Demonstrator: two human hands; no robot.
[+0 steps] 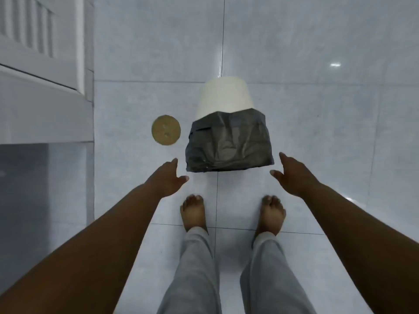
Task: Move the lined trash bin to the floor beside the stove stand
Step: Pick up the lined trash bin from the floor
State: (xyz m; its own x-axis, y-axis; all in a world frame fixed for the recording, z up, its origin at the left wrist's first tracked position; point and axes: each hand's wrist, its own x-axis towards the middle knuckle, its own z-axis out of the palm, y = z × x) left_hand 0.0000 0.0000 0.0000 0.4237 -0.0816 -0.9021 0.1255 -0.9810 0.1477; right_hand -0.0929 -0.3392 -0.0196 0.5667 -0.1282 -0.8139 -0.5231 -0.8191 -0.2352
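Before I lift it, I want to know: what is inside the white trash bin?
The inside cannot be seen from this view. Only the black liner bag shows, folded over the rim and upper wall of the white trash bin. Any contents are hidden.

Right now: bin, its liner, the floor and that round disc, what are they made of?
Bin: looks like cream plastic, smooth and matte, evenly coloured.
Liner: thin dark plastic film, creased and faintly glossy, folded down over the rim.
Floor: probably glazed ceramic tile, with grout lines and a light glare spot.
Disc: looks like brass or similar metal, dull yellowish; likely a drain cover, but too blurred to confirm.
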